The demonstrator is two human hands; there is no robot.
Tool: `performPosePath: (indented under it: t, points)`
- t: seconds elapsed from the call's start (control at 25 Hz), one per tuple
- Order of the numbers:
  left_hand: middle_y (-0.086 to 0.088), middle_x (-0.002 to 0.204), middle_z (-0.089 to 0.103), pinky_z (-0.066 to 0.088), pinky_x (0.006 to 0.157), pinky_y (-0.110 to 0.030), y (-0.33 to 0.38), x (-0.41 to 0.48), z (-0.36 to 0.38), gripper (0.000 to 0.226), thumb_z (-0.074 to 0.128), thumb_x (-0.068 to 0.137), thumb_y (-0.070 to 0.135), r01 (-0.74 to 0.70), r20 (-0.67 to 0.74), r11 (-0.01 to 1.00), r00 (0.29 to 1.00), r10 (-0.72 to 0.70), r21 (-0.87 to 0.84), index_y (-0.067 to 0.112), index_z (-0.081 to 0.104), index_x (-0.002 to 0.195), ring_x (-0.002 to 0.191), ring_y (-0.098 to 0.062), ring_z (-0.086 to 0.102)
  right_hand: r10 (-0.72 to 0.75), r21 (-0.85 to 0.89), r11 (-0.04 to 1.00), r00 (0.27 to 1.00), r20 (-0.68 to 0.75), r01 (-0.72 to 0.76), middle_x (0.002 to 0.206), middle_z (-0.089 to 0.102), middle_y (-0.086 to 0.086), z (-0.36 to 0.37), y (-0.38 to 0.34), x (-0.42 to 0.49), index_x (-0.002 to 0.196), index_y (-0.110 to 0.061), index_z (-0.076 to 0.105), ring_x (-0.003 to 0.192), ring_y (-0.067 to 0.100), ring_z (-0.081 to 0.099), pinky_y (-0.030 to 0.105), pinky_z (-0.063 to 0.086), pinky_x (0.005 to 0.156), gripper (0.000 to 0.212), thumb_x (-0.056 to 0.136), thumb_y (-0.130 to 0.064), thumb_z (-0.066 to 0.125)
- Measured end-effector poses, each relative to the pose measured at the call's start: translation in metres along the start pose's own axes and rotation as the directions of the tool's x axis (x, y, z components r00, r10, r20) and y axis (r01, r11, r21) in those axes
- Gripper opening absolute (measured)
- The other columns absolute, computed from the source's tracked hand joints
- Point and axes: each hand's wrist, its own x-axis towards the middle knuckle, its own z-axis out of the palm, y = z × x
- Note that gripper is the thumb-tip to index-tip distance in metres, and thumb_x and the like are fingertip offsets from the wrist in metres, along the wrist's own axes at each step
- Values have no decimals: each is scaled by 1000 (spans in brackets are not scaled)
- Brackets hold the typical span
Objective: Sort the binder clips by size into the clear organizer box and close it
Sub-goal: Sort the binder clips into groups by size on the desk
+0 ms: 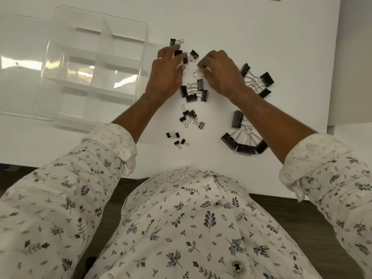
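Black binder clips lie in size groups on the white table: a largest group, large ones, medium ones, small ones and tiny ones. A few more clips lie at the far end, with one clip apart. My left hand hovers there with its fingers spread, fingertips touching a clip. My right hand pinches the silver wire handle of a binder clip at its fingertips. The clear organizer box stands open at the left with nothing in its divided compartments.
The box's clear lid lies flat to its left. The white table ends at an edge on the right, and its near edge sits just in front of my patterned shirt. Dark floor shows below it.
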Motion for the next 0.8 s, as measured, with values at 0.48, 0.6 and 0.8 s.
performPosePath:
  t: [0.48, 0.6, 0.8]
  points:
    - [0, 130, 60, 39, 105, -37, 1, 3, 0, 36, 59, 95, 23, 19, -69, 1000, 997, -19, 11, 22, 61, 131, 129, -22, 50, 134, 181, 974, 991, 26, -136, 127, 58, 9, -10, 16, 17, 128, -15, 60, 112, 28, 59, 39, 50, 92, 42, 87, -11, 65]
    - [-2, 130, 59, 39, 100, -33, -5, 1, -1, 40, 63, 93, 27, 37, -99, 999, 994, -39, -23, 21, 60, 133, 126, -22, 51, 76, 114, 989, 988, 134, -92, 126, 57, 11, -10, 22, 27, 129, -19, 64, 118, 30, 55, 38, 47, 98, 38, 91, -15, 67]
    - [-7, 128, 55, 49, 99, -26, -12, 0, 4, 47, 68, 92, 28, 57, -110, 969, 990, -85, -241, 16, 58, 136, 116, -19, 57, 164, 143, 973, 977, 133, -182, 117, 59, 10, -17, 36, 27, 112, -16, 66, 106, 25, 59, 31, 44, 88, 32, 87, -31, 78]
